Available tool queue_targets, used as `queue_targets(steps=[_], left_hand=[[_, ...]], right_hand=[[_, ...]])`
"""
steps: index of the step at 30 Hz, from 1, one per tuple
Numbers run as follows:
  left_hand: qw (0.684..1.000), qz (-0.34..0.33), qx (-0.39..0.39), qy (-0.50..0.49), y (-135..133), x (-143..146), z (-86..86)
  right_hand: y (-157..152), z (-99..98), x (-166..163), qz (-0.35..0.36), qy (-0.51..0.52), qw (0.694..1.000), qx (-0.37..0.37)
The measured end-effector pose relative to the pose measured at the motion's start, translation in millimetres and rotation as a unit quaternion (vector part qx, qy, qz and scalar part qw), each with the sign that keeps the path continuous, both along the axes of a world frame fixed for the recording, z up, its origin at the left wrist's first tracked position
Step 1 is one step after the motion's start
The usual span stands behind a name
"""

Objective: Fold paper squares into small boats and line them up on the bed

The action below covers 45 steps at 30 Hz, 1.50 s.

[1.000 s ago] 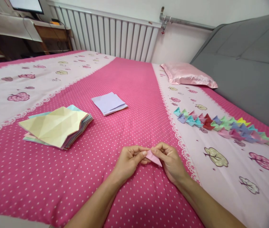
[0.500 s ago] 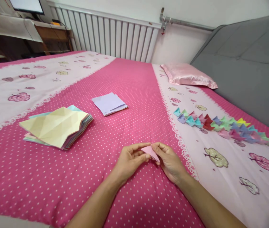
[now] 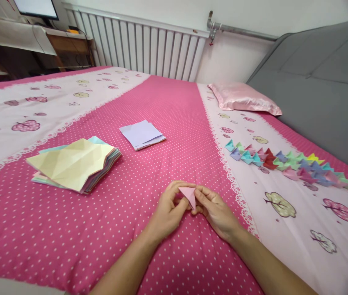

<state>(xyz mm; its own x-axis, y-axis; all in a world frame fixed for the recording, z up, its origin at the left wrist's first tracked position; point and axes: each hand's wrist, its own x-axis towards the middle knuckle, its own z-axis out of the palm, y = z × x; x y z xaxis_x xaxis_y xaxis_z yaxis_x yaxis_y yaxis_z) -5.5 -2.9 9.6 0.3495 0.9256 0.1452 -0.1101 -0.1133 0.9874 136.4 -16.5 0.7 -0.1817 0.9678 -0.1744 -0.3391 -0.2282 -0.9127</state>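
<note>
A small piece of folded pink paper (image 3: 188, 192), triangular in outline with one point towards me, is held between both hands above the bed. My left hand (image 3: 172, 207) grips its left side, the thumb in front and the fingers curled behind. On the right edge, my right hand (image 3: 215, 209) pinches the paper between thumb and fingers. Parts of the fingers behind the paper are hidden. Rows of small folded paper boats (image 3: 287, 162) in several colours stand on the bedspread to the right.
A thick stack of creased coloured paper (image 3: 75, 164) lies on the pink dotted bedspread (image 3: 176, 106) at left. Beyond my hands is a smaller pile of lilac squares (image 3: 141, 134). A pink pillow (image 3: 244, 98) rests near the grey headboard (image 3: 324, 78). A white radiator (image 3: 143, 45) lines the wall.
The pink paper has been turned in my fingers, so its point now faces down towards me. Both hands still hold it in nearly the same place.
</note>
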Motion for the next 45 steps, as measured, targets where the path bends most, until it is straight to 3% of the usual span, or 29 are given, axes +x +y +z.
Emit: queue_targets(steps=[2, 6, 10, 15, 24, 27, 29, 32, 34, 37, 40, 45], left_hand=[[0.996, 0.022, 0.069, 0.055, -1, 0, -2.1], [0.982, 0.003, 0.138, 0.129, -3, 0, -5.6], [0.958, 0.029, 0.22, 0.18, -6, 0, -10.8], [0.946, 0.076, 0.25, 0.191, -11, 2, -11.9], [0.95, 0.125, 0.187, 0.214, -12, 2, -13.2], [0.955, 0.106, 0.129, 0.246, -8, 2, -13.0], [0.974, 0.068, 0.072, 0.203, -5, 3, -12.1], [0.998, -0.017, -0.034, 0.05, 0, 5, -10.1], [0.993, -0.056, -0.1, -0.024, 2, 6, -8.8], [0.985, -0.058, -0.156, -0.054, 3, 6, -7.0], [0.984, -0.045, -0.162, -0.055, 2, 6, -5.3], [0.993, -0.043, -0.106, -0.008, -1, 4, -5.0]], right_hand=[[-2, -0.8, -2, 0.013, -0.012, 1.0, 0.015], [-5, 0.6, -3, 0.05, 0.004, 0.998, 0.029], [-8, 4.9, -2, 0.055, 0.011, 0.998, 0.037], [-9, 9.8, -1, 0.071, -0.046, 0.994, 0.074], [-10, 11.4, -1, 0.067, -0.07, 0.993, 0.072], [-9, 11.0, -2, 0.052, -0.052, 0.996, 0.056], [-7, 10.5, -1, 0.038, -0.037, 0.997, 0.048], [-3, 9.6, 0, 0.0, -0.04, 0.998, 0.045], [-2, 9.0, 1, -0.019, -0.052, 0.997, 0.048], [-1, 7.7, 2, -0.029, -0.066, 0.997, 0.041], [-2, 6.4, 3, -0.05, -0.109, 0.992, 0.048], [-3, 6.6, 5, -0.067, -0.167, 0.979, 0.099]])
